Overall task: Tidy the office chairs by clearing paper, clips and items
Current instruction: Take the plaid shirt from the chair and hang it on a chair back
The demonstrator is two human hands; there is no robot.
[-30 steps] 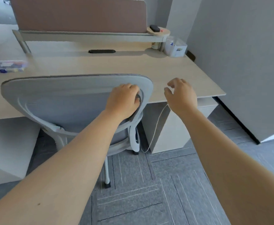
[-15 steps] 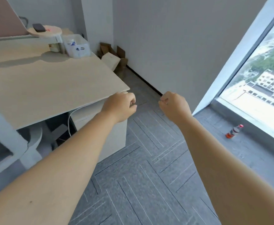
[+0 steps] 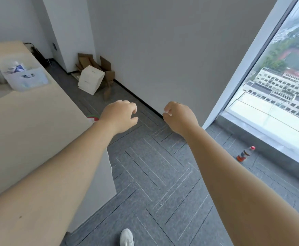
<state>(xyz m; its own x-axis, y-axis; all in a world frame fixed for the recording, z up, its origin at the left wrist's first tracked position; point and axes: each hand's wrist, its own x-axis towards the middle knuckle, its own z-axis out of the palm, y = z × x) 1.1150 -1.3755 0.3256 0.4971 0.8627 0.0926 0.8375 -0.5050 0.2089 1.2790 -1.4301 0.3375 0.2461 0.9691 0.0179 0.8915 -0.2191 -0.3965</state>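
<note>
Both hands float mid-frame over the grey carpet, left hand (image 3: 120, 116) and right hand (image 3: 179, 117) loosely curled and holding nothing, no chair anywhere in view (just the counter (image 3: 26, 125) at left, cardboard boxes (image 3: 93, 75) in the corner, a soda bottle (image 3: 245, 153) lower right).

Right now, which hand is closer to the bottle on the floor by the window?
Right. The right hand hangs over the carpet on the bottle's side, though still well apart from it. The left hand is farther away, by the desk edge.
</note>
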